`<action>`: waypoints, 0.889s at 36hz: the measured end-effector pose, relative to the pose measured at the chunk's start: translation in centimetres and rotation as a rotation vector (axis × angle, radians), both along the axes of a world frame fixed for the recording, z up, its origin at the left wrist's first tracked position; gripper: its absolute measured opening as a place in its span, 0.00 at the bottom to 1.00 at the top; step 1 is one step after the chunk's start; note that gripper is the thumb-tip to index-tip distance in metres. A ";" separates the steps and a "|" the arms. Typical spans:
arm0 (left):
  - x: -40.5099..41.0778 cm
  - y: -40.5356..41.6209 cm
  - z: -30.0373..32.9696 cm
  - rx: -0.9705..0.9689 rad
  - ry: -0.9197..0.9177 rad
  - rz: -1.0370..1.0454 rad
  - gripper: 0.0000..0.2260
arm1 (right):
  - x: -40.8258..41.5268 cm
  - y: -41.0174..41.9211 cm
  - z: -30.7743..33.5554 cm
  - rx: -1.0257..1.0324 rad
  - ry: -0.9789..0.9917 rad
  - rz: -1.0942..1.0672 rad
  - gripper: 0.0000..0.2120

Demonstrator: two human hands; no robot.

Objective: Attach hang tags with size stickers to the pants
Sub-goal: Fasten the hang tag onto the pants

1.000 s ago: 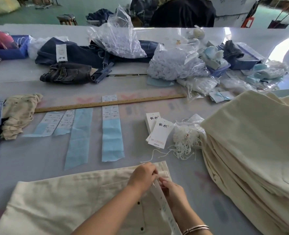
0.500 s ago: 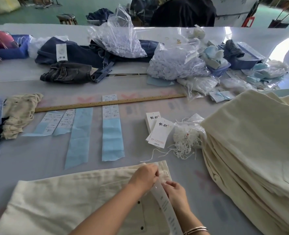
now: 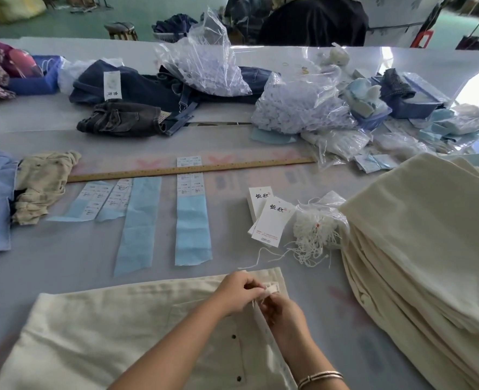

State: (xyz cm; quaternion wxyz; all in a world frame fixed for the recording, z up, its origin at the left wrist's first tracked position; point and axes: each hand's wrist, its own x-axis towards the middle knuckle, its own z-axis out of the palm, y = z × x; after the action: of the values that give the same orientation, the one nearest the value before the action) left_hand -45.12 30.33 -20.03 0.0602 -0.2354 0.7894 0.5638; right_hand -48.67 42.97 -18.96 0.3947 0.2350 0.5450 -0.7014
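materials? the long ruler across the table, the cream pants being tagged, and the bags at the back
Ruler: looks like wood, matte tan with printed marks along its edge.
Cream pants: woven cloth, probably cotton twill or denim; matte, with soft creases and dark metal-looking studs.
Bags: thin clear plastic film, glossy, crinkled, contents showing through.

— What sort of place is this?
— A garment finishing workshop. A long work table (image 3: 63,266) carries a tall stack of folded cream pants (image 3: 424,249), printed hang tags (image 3: 272,220), a tangle of white tag strings (image 3: 317,235) and strips of size stickers (image 3: 190,192).
— Anything else?
— A wooden ruler (image 3: 190,170), clear bags of small parts (image 3: 297,108), loose jeans (image 3: 137,85), and a green floor (image 3: 153,9) beyond.
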 end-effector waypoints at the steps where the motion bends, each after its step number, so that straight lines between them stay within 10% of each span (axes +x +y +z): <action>1: 0.0 0.1 -0.1 0.004 -0.002 0.025 0.05 | 0.0 -0.1 0.1 -0.025 -0.010 -0.014 0.09; 18: 0.4 0.4 0.5 0.041 0.045 0.295 0.10 | 0.4 1.0 1.5 0.224 0.322 0.253 0.11; 25: 2.8 0.1 1.0 0.231 0.187 0.392 0.06 | -0.7 1.4 3.1 0.509 1.101 0.415 0.12; 32: 3.7 0.6 2.7 0.282 0.269 0.389 0.10 | -2.0 -0.1 2.4 0.514 1.237 0.841 0.06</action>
State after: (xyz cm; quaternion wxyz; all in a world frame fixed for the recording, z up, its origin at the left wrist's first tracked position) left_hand -41.38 30.94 -17.35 -0.1223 -0.2947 0.6439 0.6954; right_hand -50.70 42.89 -16.60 0.1853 -0.3397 0.8537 -0.3486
